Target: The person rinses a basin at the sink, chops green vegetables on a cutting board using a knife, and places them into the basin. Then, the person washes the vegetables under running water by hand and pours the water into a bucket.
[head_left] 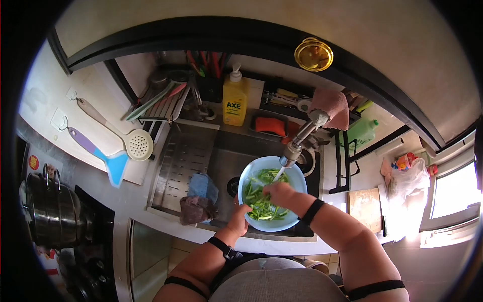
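A light blue bowl holds water and cut green stalks, perhaps scallions or garlic shoots, in the sink. My left hand grips the bowl's left rim, with its thumb on the edge and the other fingers partly hidden beneath. Inside the bowl, my right hand has its fingers curled down among the green stalks. The fingertips are hidden, but the hand looks closed on some of the pieces. Water runs into the bowl from the faucet just above this hand.
A metal drain tray sits left of the bowl. Blue and brown cloths lie on the sink's front edge. Behind stand a yellow soap bottle and an orange sponge. Steel pots stand at the left.
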`<state>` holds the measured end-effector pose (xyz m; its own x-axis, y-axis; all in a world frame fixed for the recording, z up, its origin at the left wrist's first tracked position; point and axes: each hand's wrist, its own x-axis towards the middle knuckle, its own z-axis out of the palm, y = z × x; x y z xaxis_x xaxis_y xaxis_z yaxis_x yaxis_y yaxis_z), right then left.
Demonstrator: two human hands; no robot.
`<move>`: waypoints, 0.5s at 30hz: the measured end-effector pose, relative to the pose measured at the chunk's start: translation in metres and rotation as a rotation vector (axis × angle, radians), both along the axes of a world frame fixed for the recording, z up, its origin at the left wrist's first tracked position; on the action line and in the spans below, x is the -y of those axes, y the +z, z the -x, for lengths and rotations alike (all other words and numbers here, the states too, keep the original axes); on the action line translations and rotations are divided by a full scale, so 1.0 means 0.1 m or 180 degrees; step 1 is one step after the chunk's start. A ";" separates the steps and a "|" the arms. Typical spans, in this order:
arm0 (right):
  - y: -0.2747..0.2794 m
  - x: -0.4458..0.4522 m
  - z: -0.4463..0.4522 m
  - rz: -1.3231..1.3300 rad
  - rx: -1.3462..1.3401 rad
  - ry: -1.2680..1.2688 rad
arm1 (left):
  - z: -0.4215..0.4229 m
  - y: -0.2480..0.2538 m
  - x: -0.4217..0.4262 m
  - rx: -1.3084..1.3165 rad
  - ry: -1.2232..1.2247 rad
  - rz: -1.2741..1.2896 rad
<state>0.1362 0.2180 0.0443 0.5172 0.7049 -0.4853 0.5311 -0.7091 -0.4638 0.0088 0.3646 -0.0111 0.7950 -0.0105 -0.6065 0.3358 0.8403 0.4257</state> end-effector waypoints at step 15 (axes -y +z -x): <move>0.22 -0.28 0.38 0.0365 0.0386 0.0894 | -0.04 -0.04 0.06 -0.0126 -0.0146 0.0020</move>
<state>0.0979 0.2458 0.0663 0.3691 0.7726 -0.5166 0.7599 -0.5709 -0.3109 0.0127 0.3586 -0.0148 0.7689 -0.0503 -0.6373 0.3904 0.8263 0.4059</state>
